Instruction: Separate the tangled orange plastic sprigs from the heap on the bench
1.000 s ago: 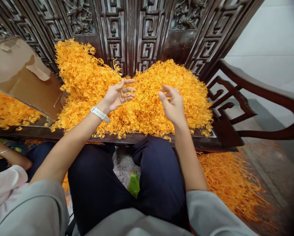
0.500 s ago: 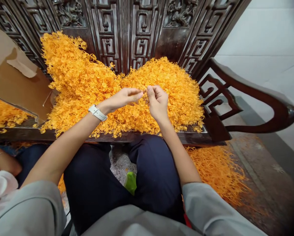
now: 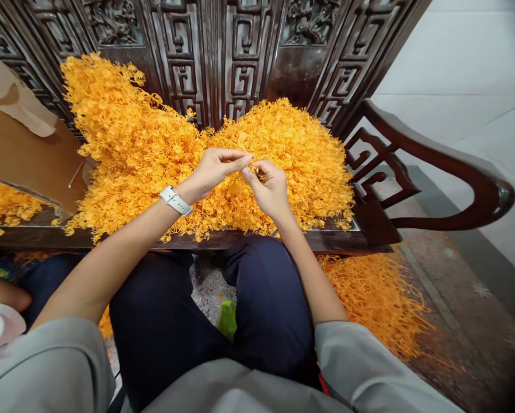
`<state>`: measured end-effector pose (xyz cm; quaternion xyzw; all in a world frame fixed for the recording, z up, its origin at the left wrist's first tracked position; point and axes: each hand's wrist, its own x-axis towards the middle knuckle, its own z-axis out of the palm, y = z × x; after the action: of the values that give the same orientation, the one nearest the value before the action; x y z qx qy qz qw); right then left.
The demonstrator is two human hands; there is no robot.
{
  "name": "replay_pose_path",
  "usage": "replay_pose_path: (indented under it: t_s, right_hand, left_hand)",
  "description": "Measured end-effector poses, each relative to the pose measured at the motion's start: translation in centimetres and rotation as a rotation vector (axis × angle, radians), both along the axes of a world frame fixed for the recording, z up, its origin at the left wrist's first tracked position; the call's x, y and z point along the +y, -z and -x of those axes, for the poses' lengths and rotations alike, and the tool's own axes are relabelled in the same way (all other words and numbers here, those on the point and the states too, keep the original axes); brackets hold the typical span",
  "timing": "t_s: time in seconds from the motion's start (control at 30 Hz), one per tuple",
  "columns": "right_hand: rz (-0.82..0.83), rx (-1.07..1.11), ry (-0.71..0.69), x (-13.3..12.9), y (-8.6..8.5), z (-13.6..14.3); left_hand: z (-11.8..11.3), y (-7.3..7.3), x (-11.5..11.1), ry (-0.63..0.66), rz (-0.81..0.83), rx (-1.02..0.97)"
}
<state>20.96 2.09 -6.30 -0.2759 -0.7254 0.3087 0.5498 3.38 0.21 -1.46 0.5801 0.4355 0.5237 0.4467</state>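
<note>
Near the orange heap (image 3: 132, 137), left hand (image 3: 219, 166) and right hand (image 3: 271, 190) pinch narrowly, contents unclear. We judge slackness could cause drops.

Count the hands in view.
2: the left hand and the right hand, close together over the orange heap. A co-worker's arm shows at left, hand out of frame.

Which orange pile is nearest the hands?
The big pile right of the cardboard box; another pile lies left of it, a stringy pile on the floor.

No lettering, label, brand, number or sign can be read anywhere here.
</note>
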Motion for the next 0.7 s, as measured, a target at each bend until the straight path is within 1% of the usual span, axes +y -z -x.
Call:
replay_pose_path:
  t_s: [0.07, 0.17, 0.23, 0.3, 0.37, 0.43, 0.5, 0.57, 0.6, 0.63, 0.7]
  right_hand:
    - [-0.021, -0.024, 0.012, -0.2, 0.0, -0.1]
    - [-0.055, 0.022, 0.023, -0.4, 0.2, -0.1]
    - [-0.119, 0.053, 0.055, -0.6, 0.2, -0.2]
    - [-0.186, 0.038, 0.069, -1.2, -0.1, -0.4]
    - [-0.230, -0.001, 0.034, -2.3, -0.9, -0.7]
    - [-0.241, 0.022, -0.005, -4.0, -2.3, -1.1]
    - [-0.242, 0.119, -0.036, -5.6, -3.6, -1.5]
    - [-0.242, 0.231, -0.009, -6.5, -4.3, -1.9]
    - [-0.231, 0.247, 0.026, -6.3, -4.1, -1.9]
    - [-0.197, 0.230, 0.078, -5.9, -3.6, -1.9]
    - [-0.057, 0.107, 0.204, -4.0, -1.6, -1.8]
  left_hand:
    - [0.2, 0.0, 0.2, -0.080, 0.022, -0.029]
    - [0.7, 0.1, 0.7, -0.197, 0.059, -0.075]
    - [0.7, 0.3, 0.9, -0.264, 0.104, -0.118]
    - [0.3, 0.5, 1.2, -0.297, 0.163, -0.149]
    - [-0.2, 0.5, 1.5, -0.297, 0.199, -0.161]
    - [-0.1, 0.3, 2.0, -0.347, 0.204, -0.176]
    - [0.9, 0.1, 2.6, -0.469, 0.203, -0.215]
    - [2.7, -0.1, 3.1, -0.558, 0.221, -0.290]
    - [3.6, -0.1, 3.2, -0.551, 0.232, -0.330]
    - [4.3, -0.1, 3.3, -0.516, 0.242, -0.360]
    - [5.0, -0.1, 3.1, -0.393, 0.262, -0.373]
